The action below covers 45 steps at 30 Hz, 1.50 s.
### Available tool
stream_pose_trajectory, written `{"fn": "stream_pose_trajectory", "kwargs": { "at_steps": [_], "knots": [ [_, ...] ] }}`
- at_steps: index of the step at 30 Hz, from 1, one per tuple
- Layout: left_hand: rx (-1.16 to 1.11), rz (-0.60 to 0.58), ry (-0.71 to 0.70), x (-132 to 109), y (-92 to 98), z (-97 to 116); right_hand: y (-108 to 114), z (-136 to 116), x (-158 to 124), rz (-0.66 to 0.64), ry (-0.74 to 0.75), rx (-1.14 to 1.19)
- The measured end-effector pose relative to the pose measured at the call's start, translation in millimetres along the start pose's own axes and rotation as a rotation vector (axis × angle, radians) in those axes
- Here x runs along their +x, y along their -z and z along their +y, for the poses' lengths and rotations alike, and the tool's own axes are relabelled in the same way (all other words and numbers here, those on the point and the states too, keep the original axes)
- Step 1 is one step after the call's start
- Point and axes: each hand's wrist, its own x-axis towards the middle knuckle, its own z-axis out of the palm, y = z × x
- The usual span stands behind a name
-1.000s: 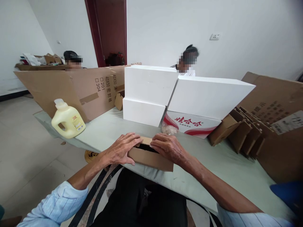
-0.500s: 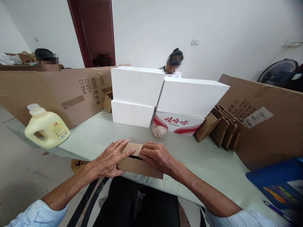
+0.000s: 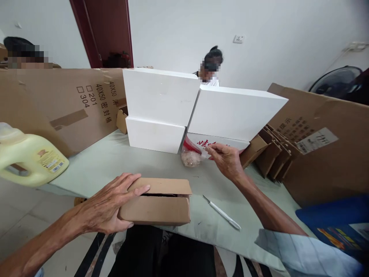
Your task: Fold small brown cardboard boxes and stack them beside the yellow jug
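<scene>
A small brown cardboard box lies near the table's front edge, with a narrow dark gap between its top flap and front side. My left hand grips its left end, thumb on top and fingers around the side. Away from the box, my right hand is raised with its fingertips pinched together. Something translucent shows at those fingertips, too small to make out. Close beside them sits a crumpled ball of clear plastic or tape. On the cloth right of the box rests a slim white-handled craft knife.
White boxes and a red-and-white carton form a stack at the back. Folded cardboard pieces lean at right before a large cardboard panel. A yellow jug stands left, a blue container right. Two people sit beyond.
My right hand has left the box and moved forward and right to the crumpled plastic ball. The knife is now visible. My left hand remains on the box. The view has shifted.
</scene>
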Motion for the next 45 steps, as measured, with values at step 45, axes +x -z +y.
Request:
{"fn": "stream_pose_trajectory", "kwargs": {
  "at_steps": [45],
  "knots": [
    [0.005, -0.012, 0.129, -16.9, -32.0, -18.2, -125.2, 112.7, -28.1, -0.207, -0.257, -0.319]
  ]
}}
